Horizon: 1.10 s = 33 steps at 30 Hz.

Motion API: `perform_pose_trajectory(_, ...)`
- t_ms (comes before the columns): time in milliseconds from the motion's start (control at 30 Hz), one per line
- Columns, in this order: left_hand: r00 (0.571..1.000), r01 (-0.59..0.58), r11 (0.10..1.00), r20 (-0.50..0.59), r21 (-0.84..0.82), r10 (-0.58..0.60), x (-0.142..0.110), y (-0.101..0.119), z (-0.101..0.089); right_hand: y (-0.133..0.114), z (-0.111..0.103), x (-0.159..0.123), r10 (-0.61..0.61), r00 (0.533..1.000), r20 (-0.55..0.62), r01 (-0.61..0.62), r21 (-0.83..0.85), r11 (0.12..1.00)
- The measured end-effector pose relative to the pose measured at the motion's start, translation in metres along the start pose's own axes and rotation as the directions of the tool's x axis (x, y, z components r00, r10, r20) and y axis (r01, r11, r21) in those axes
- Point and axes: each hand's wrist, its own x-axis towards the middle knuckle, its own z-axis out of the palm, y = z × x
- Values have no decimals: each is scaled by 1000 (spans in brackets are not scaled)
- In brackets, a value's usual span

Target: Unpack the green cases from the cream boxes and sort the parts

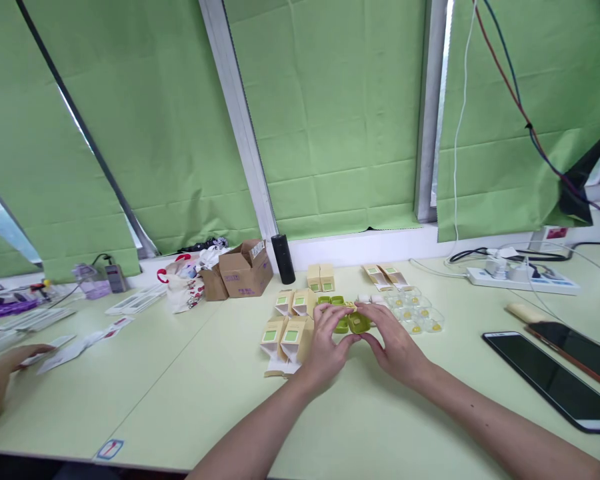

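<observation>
Between my two hands, a small olive-green square container (359, 324) is held just above the table. My left hand (326, 340) closes on its left side with fingers bent and thumb at the near edge. Gripping the opposite side is my right hand (394, 343), its thumb low and fingers over the top. More green containers (330, 301) stand behind, partly covered by my left fingers. To the left are small tan cardboard boxes (296, 333) with green labels and open flaps. A clear plastic tray (420, 312) with small yellow pieces lies right of my hands, beside partly hidden white pieces.
Behind stand more tan boxes (321, 277), a black cylinder (283, 259) and a brown carton (246, 268). Phones (555, 377) and a power strip (525, 280) with cables lie right. At far left, another person's hand (17, 360) touches white packets (70, 352).
</observation>
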Motion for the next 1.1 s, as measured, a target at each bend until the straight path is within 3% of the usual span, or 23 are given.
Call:
perform_pose_trajectory(500, 997, -13, 1000, -72, 23, 14, 1, -2, -1, -2, -4, -1, 4, 1000, -7, -4, 16, 1000)
perform_pose_trajectory(700, 990, -121, 982, -54, 142, 130, -2, -2, 0, -5, -9, 6, -31, 996, -88, 23, -99, 995)
perform_pose_trajectory(900, 955, -284, 921, -7, 266, 296, -7, -6, 5, -5, -8, 6, -57, 992, -108, 25, -273, 962)
perform_pose_trajectory(1100, 941, -323, 895, 8, 308, 337, -8, -6, 5, -7, -7, 7, -66, 992, -109, 30, -303, 953)
